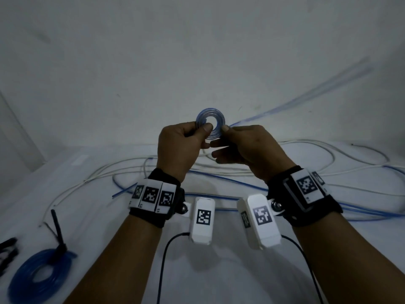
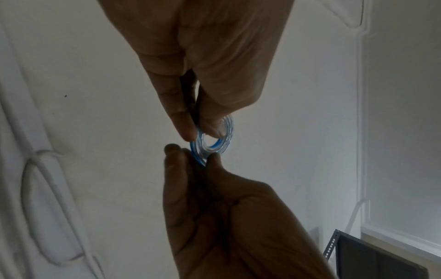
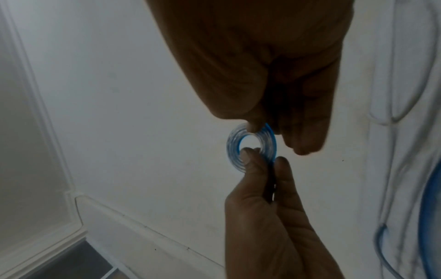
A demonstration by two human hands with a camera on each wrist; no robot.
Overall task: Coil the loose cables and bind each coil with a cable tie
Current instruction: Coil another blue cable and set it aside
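Both hands are raised above the white surface (image 1: 219, 270) and share a small flat coil (image 1: 210, 123) of clear tube with a blue stripe. The left hand (image 1: 182, 148) pinches the coil's left edge between thumb and forefinger, the thumb tip lying across the ring's opening. The right hand (image 1: 247, 150) pinches the right edge between thumb and fingertips; its lower fingers are loosely curled beneath. In the left wrist view the coil (image 2: 214, 139) sits edge-on between the two sets of fingertips (image 2: 188, 130); the right wrist view shows its spiral turns (image 3: 250, 145) face-on. A blurred blue streak (image 1: 295, 99) runs from the coil up to the right, probably the tube's free length. Below the hands, loose white cables (image 1: 328, 150) and loose blue cables (image 1: 230, 183) lie tangled over the surface. At lower left lies a blue coil (image 1: 39, 275), already bound by a black tie (image 1: 58, 244) whose tail points away from it.
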